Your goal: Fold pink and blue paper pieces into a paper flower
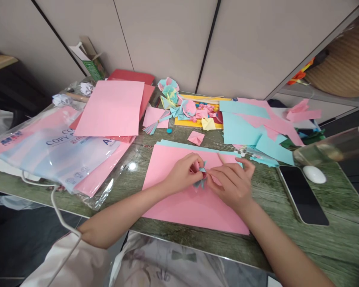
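Both of my hands meet over a pink paper sheet (170, 203) that lies on top of blue sheets. Between thumb and fingers, my left hand (187, 172) pinches a small folded blue paper piece (201, 183). From the other side my right hand (231, 181) grips the same piece with thumb and index finger, its little finger raised. My fingers cover much of the piece, so its full shape is hidden. A thin pale stick (220, 158) shows just behind my right hand. Beyond the sheets sits a folded pink paper square (196, 138).
Folded paper flowers (171, 95) and a yellow tray (185, 121) with small colourful pieces stand at the back. Blue paper scraps (242, 129) lie right of them. A phone (303, 195) and white mouse (314, 174) are at right, a plastic paper pack (56, 147) at left.
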### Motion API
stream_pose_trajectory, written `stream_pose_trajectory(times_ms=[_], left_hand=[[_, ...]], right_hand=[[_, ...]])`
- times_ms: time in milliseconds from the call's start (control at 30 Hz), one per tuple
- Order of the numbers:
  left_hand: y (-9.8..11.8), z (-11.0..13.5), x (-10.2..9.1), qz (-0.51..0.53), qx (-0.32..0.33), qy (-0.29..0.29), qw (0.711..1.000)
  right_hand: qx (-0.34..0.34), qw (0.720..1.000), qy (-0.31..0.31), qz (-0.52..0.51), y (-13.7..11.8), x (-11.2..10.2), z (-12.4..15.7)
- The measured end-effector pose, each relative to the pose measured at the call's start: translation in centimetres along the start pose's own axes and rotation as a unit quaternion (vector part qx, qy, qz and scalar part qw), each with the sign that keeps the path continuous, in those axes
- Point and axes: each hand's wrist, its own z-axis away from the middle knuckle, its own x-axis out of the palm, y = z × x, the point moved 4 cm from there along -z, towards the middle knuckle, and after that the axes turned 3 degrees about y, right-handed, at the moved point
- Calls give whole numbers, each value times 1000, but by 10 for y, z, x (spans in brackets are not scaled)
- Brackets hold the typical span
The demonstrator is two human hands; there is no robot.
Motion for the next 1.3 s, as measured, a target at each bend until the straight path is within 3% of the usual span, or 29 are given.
stream_pose_trajectory(times_ms=[167,800,1100,1300], left_hand=[[-3,0,2,-9,-17,0,1000],[-3,1,1,-17,-7,13,1000],[5,2,0,154,-63,4,986],[3,0,-1,154,-78,15,985]], right_hand=[[20,1000,-4,-15,0,3,-1],[-4,1000,20,-15,-5,5,4],[40,998,51,-1,5,-7,-1],[51,999,-4,0,7,-4,-4]])
